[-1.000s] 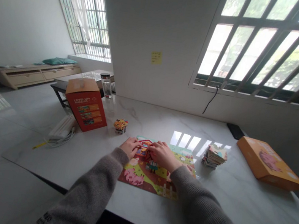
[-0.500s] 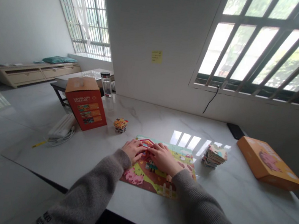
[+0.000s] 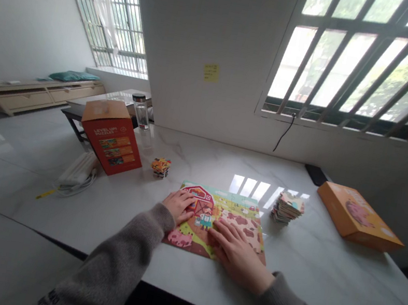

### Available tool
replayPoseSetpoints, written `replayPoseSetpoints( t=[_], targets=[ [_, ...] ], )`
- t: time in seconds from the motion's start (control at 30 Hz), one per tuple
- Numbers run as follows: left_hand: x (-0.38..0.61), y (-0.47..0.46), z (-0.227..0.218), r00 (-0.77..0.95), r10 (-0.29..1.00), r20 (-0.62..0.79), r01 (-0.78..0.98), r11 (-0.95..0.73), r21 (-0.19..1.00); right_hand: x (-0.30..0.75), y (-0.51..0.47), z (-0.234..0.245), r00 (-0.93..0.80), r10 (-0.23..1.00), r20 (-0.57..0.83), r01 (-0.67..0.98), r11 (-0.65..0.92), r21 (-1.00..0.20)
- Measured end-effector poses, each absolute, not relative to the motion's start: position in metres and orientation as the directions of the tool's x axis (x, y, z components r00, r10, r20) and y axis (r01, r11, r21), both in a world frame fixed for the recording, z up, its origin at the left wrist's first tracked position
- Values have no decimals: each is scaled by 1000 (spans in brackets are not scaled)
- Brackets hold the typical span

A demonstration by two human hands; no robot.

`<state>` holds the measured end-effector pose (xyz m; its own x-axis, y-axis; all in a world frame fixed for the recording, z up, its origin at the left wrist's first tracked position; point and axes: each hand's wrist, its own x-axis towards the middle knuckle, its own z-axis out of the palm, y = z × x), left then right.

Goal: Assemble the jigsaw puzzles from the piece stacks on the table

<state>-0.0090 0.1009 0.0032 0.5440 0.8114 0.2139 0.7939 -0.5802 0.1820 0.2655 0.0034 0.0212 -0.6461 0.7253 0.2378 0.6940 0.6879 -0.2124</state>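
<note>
A colourful farm jigsaw puzzle [image 3: 234, 215] with a red barn and pigs lies flat on the white marble table [image 3: 324, 279]. My left hand [image 3: 177, 206] rests on the puzzle's left edge beside the barn, fingers loosely flat. Over the puzzle's lower middle lies my right hand [image 3: 239, 256], palm down with fingers stretched out. Neither hand holds anything. Grey sleeves cover both arms.
A stack of puzzle pieces [image 3: 287, 208] sits right of the puzzle, a smaller pile [image 3: 161, 166] to its upper left. A red-orange box [image 3: 112, 137] stands at left with a glass bottle [image 3: 142, 111] behind it. An orange flat box [image 3: 358, 216] lies at right. White cable [image 3: 75, 177] lies near the left edge.
My right hand slid from the barn area down toward me to the puzzle's lower middle and flattened. My left hand stayed by the barn. The view shifted slightly.
</note>
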Motion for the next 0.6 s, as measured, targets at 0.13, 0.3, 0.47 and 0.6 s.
replayPoseSetpoints(
  t=[0.13, 0.3, 0.47, 0.6],
  targets=[
    [-8, 97, 3, 538, 817, 206, 804, -571, 164, 273, -11, 21, -619, 749, 235, 710, 662, -239],
    [-23, 68, 5, 535, 818, 212, 802, -571, 176, 285, -26, 25, -603, 761, 238, 720, 648, -249],
    [-55, 30, 9, 612, 767, 192, 731, -641, 232, 322, -44, 16, -550, 804, 226, 778, 591, -213],
    [-65, 17, 12, 662, 737, 139, 709, -675, 204, 350, -51, 3, -482, 852, 204, 843, 515, -154]
  ],
)
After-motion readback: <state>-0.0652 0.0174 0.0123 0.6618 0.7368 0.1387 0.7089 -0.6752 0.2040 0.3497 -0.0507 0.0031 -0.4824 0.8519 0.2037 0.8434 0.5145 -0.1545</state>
